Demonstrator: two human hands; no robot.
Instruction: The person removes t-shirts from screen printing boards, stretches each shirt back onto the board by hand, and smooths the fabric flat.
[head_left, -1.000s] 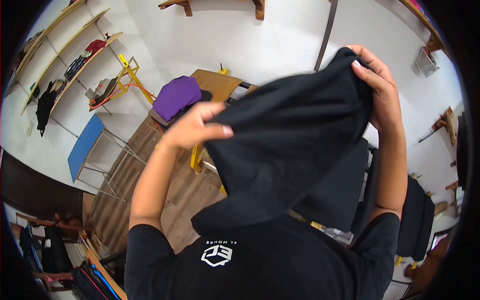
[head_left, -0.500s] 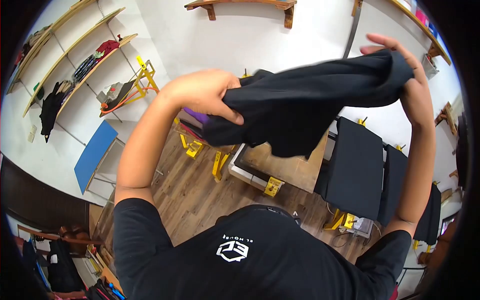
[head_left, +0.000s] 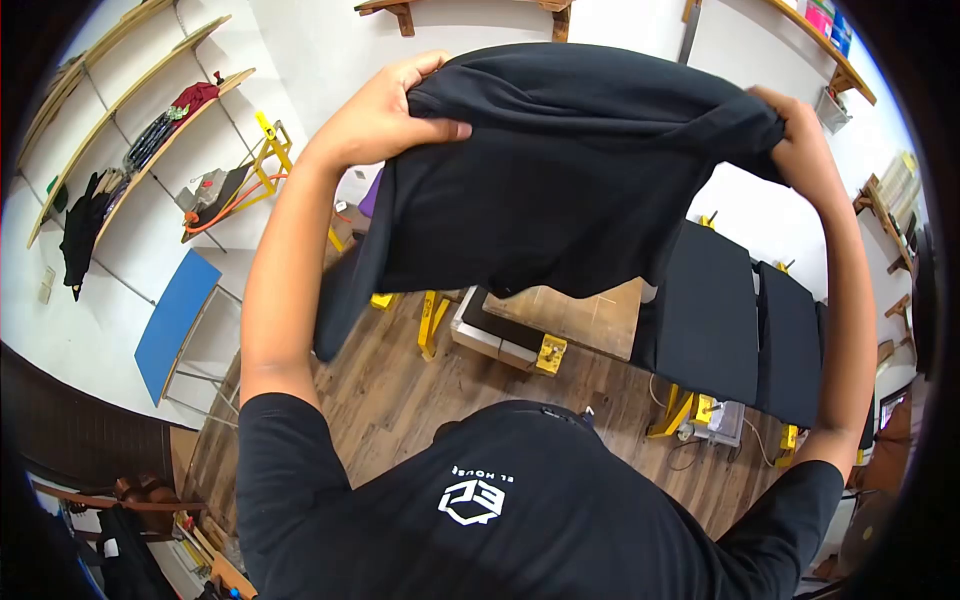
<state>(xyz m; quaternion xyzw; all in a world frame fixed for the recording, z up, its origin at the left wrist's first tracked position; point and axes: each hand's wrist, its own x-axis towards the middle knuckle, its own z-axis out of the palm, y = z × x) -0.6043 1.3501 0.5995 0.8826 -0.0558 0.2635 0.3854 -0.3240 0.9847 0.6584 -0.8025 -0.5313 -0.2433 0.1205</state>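
A black T-shirt (head_left: 540, 190) hangs stretched between my two raised hands, bunched along its upper edge. My left hand (head_left: 395, 120) is closed on its upper left corner, with the thumb lying over the front of the cloth. At the upper right corner, my right hand (head_left: 800, 140) grips the gathered fabric, its fingers partly hidden by the folds. A loose flap, perhaps a sleeve, droops below my left hand. Behind the lower edge of the cloth shows a bare wooden board (head_left: 580, 318) on a low stand.
Black-covered boards (head_left: 705, 310) on yellow metal brackets (head_left: 675, 412) stand to the right. At the left are a blue board (head_left: 180, 325) on thin legs and wall shelves (head_left: 150, 130) with folded clothes. Higher up, a wooden wall shelf (head_left: 470, 5) crosses the far wall.
The T-shirt has spread from a slanted bundle into a wider hanging sheet. My left hand has moved up; my right hand, earlier with fingers raised, has lowered slightly and closed on the cloth.
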